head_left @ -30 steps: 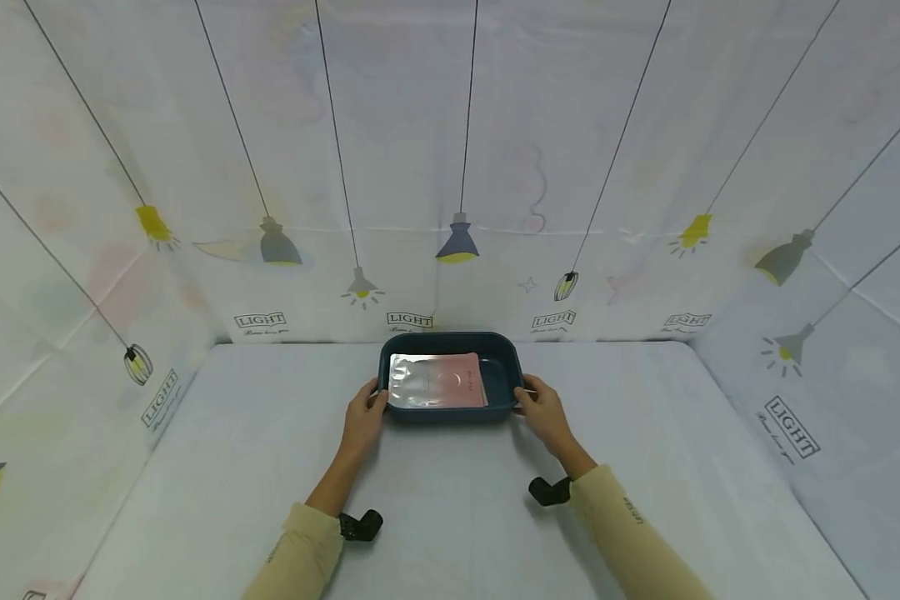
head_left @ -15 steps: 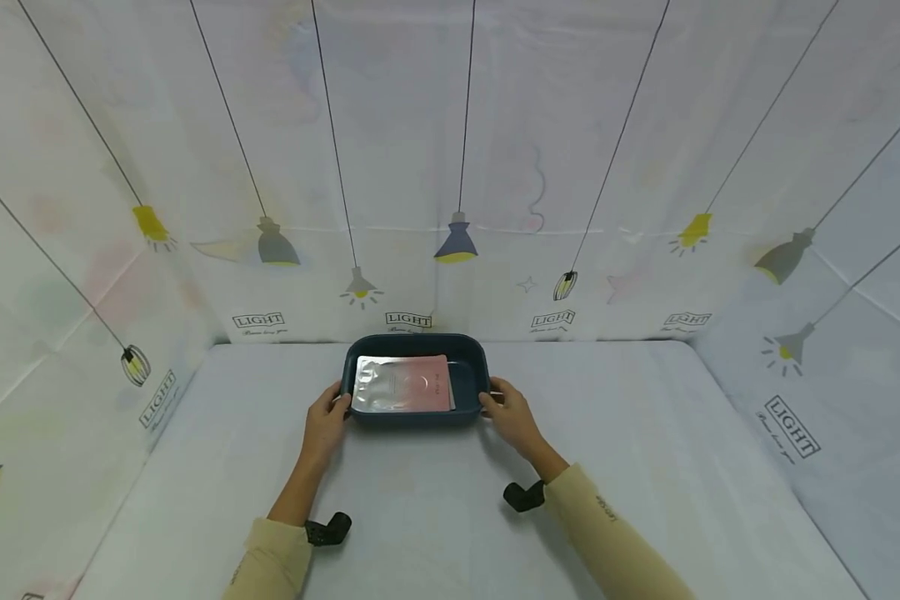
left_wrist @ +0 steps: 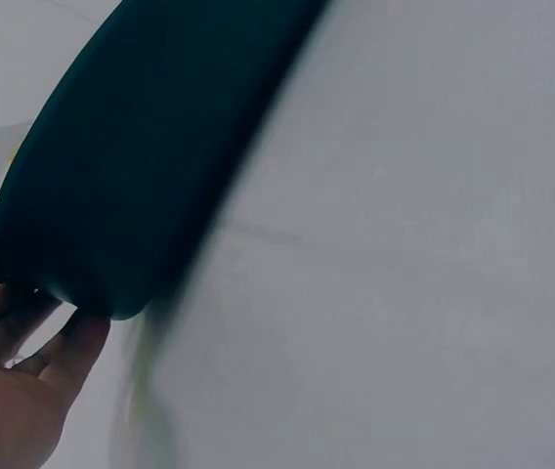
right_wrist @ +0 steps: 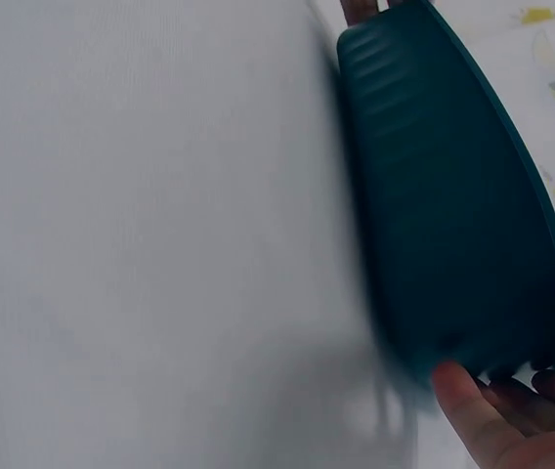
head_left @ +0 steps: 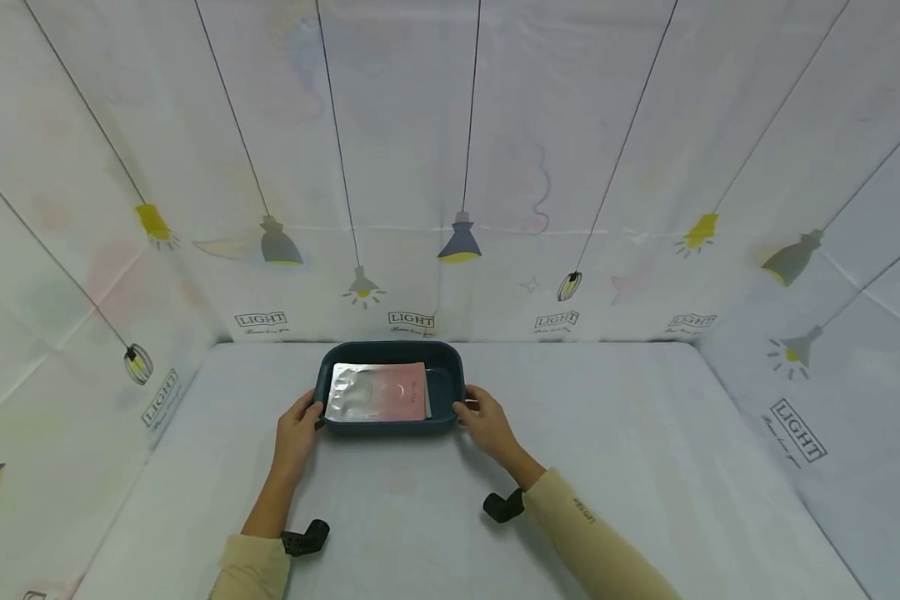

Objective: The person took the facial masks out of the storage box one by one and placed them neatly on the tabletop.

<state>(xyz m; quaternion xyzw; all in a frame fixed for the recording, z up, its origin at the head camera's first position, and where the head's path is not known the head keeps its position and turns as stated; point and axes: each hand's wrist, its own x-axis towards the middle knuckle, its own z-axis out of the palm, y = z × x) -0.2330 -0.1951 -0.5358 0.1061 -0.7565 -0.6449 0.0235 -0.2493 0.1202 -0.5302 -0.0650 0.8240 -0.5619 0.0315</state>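
A dark teal, rounded rectangular tray is at the far side of the table in the head view. Inside it lies a flat silver-and-pink foil packet, with the edge of something beneath it showing at its right. My left hand grips the tray's left end, thumb at the rim and fingers at the end wall. At the opposite end my right hand holds it the same way. Both wrist views show the tray's outer side wall, with fingertips against its end. The packet is hidden in those views.
A white-covered table spreads around the tray. Behind it rises a white cloth backdrop printed with hanging lamps, and similar cloth stands at both sides. Each wrist carries a small black camera mount.
Both hands have moved the tray to the left and slightly nearer to me, keeping hold of its ends. The foil packet has travelled along inside it.
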